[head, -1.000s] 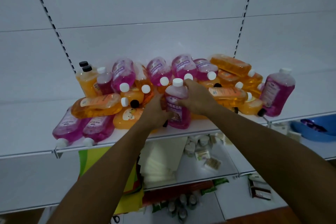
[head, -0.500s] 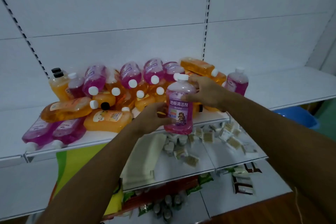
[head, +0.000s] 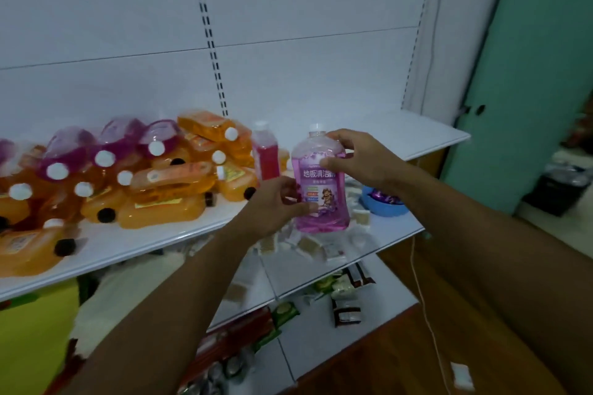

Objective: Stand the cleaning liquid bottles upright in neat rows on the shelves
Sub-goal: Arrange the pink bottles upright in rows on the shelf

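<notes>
- Out in front of the shelf (head: 378,135), the pink bottle (head: 322,181) is upright in the air; a second ago it was against the pile (head: 134,183), so it has been lifted clear for placing.
- Left hand (head: 278,202) grips its lower side.
- Right hand (head: 359,159) clasps its shoulder, both forearms stretched forward.

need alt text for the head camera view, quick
Both hands, left hand and right hand, hold a pink bottle upright in front of a white shelf. To its left, orange and pink bottles lie heaped on their sides.
</notes>
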